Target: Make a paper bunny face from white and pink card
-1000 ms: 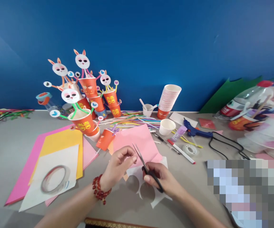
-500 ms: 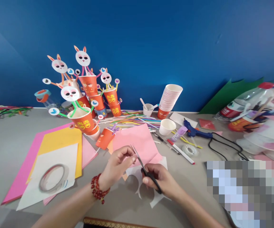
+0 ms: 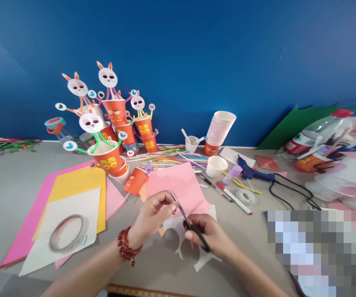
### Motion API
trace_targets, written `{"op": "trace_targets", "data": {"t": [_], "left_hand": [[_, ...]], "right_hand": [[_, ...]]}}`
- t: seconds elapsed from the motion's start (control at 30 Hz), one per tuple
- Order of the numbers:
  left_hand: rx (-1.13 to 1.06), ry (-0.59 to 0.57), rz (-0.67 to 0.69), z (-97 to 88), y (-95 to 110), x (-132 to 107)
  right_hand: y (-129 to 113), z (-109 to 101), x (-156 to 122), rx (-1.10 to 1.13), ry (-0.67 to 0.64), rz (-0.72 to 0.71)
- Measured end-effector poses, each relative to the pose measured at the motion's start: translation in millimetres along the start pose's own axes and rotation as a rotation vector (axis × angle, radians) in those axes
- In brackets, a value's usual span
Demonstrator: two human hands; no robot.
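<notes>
My right hand (image 3: 210, 236) grips black-handled scissors (image 3: 186, 218), blades pointing up and left. My left hand (image 3: 153, 216), with a red bead bracelet at the wrist, pinches a small piece I cannot make out right at the blade tips. Under both hands lies white paper (image 3: 207, 258) with round holes cut out of it. A pink sheet (image 3: 179, 183) lies just beyond the hands.
Orange paper-cup rabbits (image 3: 110, 119) stand at the back left. Pink, yellow and white sheets with a tape roll (image 3: 68, 233) lie left. Stacked white cups (image 3: 219, 128), a blue glue gun (image 3: 254, 171), a marker (image 3: 233, 198), straws and a bottle (image 3: 317, 132) crowd the right.
Hands and scissors stay almost in place; the view has shifted slightly.
</notes>
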State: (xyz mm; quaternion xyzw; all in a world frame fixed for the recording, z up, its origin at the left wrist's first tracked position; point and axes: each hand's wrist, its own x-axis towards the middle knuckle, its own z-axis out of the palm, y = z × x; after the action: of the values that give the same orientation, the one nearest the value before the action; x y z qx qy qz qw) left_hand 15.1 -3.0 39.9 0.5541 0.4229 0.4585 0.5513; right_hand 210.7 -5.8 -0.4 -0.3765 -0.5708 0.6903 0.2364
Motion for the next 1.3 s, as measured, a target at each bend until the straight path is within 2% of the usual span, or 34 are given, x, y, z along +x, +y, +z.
{"op": "trace_targets", "data": {"t": [1.3], "left_hand": [[-0.034,-0.001,0.065,-3.2,1.7,0.8]], "right_hand": [[6.1,-7.1,1.8,-0.071,0.034,-0.06]]}}
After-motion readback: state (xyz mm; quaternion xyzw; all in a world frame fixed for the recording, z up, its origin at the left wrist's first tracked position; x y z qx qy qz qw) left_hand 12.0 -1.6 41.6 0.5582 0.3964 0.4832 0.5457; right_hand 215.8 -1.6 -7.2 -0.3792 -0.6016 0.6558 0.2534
